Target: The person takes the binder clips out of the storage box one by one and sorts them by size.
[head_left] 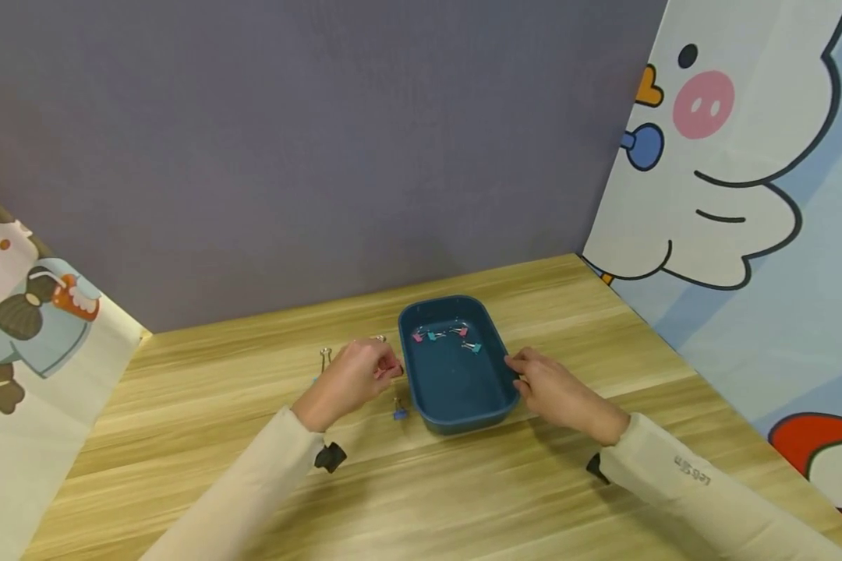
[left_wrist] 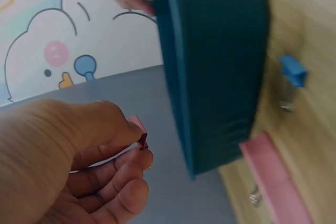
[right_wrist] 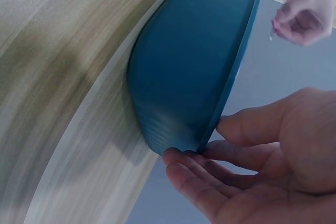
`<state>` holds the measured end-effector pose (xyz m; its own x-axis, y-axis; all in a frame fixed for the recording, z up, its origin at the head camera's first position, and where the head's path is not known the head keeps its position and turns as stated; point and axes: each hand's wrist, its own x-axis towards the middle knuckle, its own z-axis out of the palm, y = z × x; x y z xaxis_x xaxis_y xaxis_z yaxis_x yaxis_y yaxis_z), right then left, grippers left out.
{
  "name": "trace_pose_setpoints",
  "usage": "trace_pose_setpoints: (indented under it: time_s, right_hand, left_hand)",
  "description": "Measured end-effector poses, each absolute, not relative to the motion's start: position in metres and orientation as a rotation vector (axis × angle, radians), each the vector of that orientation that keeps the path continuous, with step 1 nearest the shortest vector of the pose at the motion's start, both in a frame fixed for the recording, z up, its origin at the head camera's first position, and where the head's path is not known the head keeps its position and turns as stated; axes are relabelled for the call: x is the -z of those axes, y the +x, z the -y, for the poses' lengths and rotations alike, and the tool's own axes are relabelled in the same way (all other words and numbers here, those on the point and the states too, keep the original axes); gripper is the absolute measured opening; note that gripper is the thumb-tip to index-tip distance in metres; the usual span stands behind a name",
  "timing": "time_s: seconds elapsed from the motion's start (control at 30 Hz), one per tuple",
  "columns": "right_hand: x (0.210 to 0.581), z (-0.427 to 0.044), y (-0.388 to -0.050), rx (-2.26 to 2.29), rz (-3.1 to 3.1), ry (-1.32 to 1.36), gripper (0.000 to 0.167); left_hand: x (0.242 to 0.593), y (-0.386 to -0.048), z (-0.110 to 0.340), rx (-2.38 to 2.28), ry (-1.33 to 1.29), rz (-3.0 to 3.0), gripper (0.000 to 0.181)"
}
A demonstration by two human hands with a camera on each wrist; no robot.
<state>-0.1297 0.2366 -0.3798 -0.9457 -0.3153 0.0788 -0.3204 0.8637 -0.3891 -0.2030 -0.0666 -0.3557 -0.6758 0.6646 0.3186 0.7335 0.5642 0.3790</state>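
Note:
My left hand (head_left: pixel 356 379) pinches a small pink binder clip (left_wrist: pixel 138 129) between thumb and fingers, just left of the blue-green bin (head_left: pixel 429 401). The right hand (head_left: pixel 557 392) holds the bin's right rim, its thumb (right_wrist: pixel 247 125) at the edge and the fingers under it on the outer wall. Inside the bin lie several pink and teal clips, among them a teal clip (head_left: pixel 475 347). On the table left of the bin is a blue clip (head_left: pixel 400 414). A larger pink clip (left_wrist: pixel 275 179) shows beside the bin in the left wrist view.
More clips stand or lie behind the left hand, one with upright silver handles (head_left: pixel 326 355). The wooden table (head_left: pixel 421 491) meets a grey wall panel (head_left: pixel 288 156) at the back, and printed cartoon panels rise at both sides.

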Motion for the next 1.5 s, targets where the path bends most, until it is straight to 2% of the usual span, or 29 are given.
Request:
trace_pose_setpoints:
  time_s: [0.37, 0.7, 1.5]
  right_hand:
    - [0.381, -0.235, -0.131, -0.644, 2.998, 0.552, 0.042]
    - [0.382, -0.239, -0.13, -0.636, 2.995, 0.554, 0.041]
    - [0.379, -0.237, -0.13, -0.638, 2.983, 0.56, 0.04]
  left_hand:
    - [0.395, -0.191, 0.097, 0.702, -1.196, 2.739, 0.012]
    - [0.429, -0.183, 0.104, 0.674, -1.284, 2.728, 0.011]
    - [0.432, -0.184, 0.094, 0.66, -1.308, 2.754, 0.006]
